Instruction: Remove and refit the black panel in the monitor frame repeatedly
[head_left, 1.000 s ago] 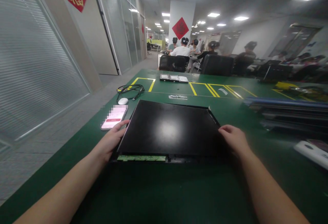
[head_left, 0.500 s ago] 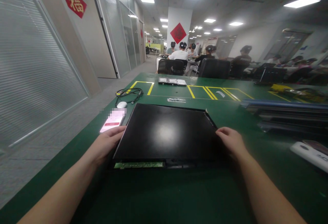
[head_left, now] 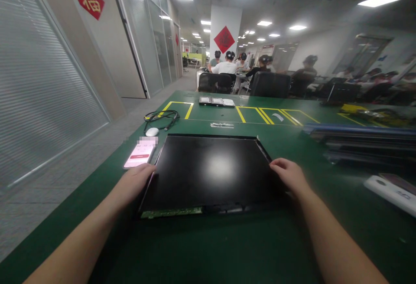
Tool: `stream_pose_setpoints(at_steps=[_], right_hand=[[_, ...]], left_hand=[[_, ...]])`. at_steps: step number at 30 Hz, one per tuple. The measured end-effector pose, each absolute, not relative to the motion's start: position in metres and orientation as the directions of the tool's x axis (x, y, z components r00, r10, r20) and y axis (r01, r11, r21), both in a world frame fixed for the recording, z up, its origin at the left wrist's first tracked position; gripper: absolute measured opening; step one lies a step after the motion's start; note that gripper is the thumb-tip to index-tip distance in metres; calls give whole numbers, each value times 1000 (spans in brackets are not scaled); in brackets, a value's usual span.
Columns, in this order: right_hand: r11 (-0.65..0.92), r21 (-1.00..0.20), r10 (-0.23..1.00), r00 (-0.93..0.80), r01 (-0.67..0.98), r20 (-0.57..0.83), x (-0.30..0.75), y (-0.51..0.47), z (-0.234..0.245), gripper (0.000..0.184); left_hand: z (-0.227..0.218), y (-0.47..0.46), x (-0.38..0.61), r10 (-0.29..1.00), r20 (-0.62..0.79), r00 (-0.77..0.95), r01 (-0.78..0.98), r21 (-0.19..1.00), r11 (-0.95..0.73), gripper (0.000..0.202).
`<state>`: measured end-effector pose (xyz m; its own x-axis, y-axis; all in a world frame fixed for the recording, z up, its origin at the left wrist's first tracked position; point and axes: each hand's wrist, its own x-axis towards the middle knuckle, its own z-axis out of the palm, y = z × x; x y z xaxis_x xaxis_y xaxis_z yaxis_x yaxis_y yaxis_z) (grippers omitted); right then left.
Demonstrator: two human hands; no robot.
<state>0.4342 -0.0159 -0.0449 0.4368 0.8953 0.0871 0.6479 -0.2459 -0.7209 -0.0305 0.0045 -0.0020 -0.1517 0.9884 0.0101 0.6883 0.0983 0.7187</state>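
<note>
A black LCD panel (head_left: pixel 195 167) lies face up within a thin black frame (head_left: pixel 211 135) on the green table. A strip of green circuit board (head_left: pixel 172 212) shows along its near edge, towards the left. My left hand (head_left: pixel 138 179) grips the panel's left side, thumb on top and the other fingers mostly hidden. At the right side, my right hand (head_left: pixel 289 173) pinches the edge where panel and frame meet. Which of the two layers each fingertip presses cannot be made out.
Left of the panel lie a phone (head_left: pixel 139 154), a white mouse (head_left: pixel 152 132) and a coiled black cable (head_left: pixel 162 119). Hard drives (head_left: pixel 216 101) sit at the far edge. Dark stacked strips (head_left: pixel 360 143) and a white device (head_left: pixel 391 193) occupy the right. People (head_left: pixel 227 65) sit beyond.
The LCD panel has settled lower into the frame, so the frame's far rim now shows beyond it. Both hands stay at its sides, and the view has shifted slightly.
</note>
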Motion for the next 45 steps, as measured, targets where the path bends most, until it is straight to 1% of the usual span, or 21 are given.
stream_pose_setpoints(at_steps=[2, 4, 10, 13, 18, 21, 24, 27, 30, 32, 34, 38, 42, 44, 45], right_hand=[[-233, -722, 896, 432, 651, 100, 433, -16, -44, 22], [-223, -723, 896, 430, 654, 113, 433, -16, -44, 21], [-204, -740, 898, 423, 641, 118, 434, -16, -47, 21], [-201, -736, 899, 420, 646, 123, 435, -15, -48, 22], [-212, -749, 893, 436, 627, 112, 438, -13, -53, 24], [-202, -778, 881, 457, 594, 120, 441, -11, -58, 26], [-199, -823, 863, 493, 533, 110, 446, -9, -61, 30], [-213, -859, 832, 547, 465, 90, 447, -7, -61, 36], [-264, -850, 820, 570, 456, 51, 444, -7, -58, 32], [-266, -846, 832, 553, 463, 41, 442, -8, -56, 28], [-238, -879, 845, 535, 413, 22, 440, -9, -56, 28], [-163, -969, 845, 534, 188, -38, 441, -10, -55, 34], [-8, -1000, 894, 449, 6, -4, 439, -13, -46, 44], [45, -998, 908, 418, -37, 26, 439, -16, -43, 48], [68, -997, 901, 432, -35, 46, 440, -18, -44, 48]], left_hand=[[-2, 4, -28, 992, -9, -128, 742, 663, 102, 35], [-1, 2, -24, 993, -5, -114, 770, 632, 92, 36], [-1, 0, -20, 990, 66, -122, 667, 744, 33, 31], [-4, 3, -23, 987, 109, -121, 651, 759, -4, 32], [-5, 3, -26, 992, 88, -91, 587, 809, -18, 40], [-3, -1, -23, 994, 63, -91, 498, 867, -9, 49], [-2, -4, -20, 996, -21, -81, 322, 945, 46, 58], [-3, -6, -19, 994, -66, -84, 161, 984, 79, 63], [-3, -7, -18, 995, -57, -82, 83, 994, 64, 63], [-2, -8, -18, 995, -48, -82, 49, 997, 53, 61], [-1, -8, -17, 995, -36, -92, 23, 999, 38, 59], [1, -7, -17, 990, -46, -134, -16, 999, 44, 52], [5, -6, -20, 967, -113, -228, -39, 994, 107, 38], [7, -6, -20, 959, -146, -243, -55, 989, 137, 31], [8, -6, -20, 957, -160, -241, -59, 987, 150, 30]])
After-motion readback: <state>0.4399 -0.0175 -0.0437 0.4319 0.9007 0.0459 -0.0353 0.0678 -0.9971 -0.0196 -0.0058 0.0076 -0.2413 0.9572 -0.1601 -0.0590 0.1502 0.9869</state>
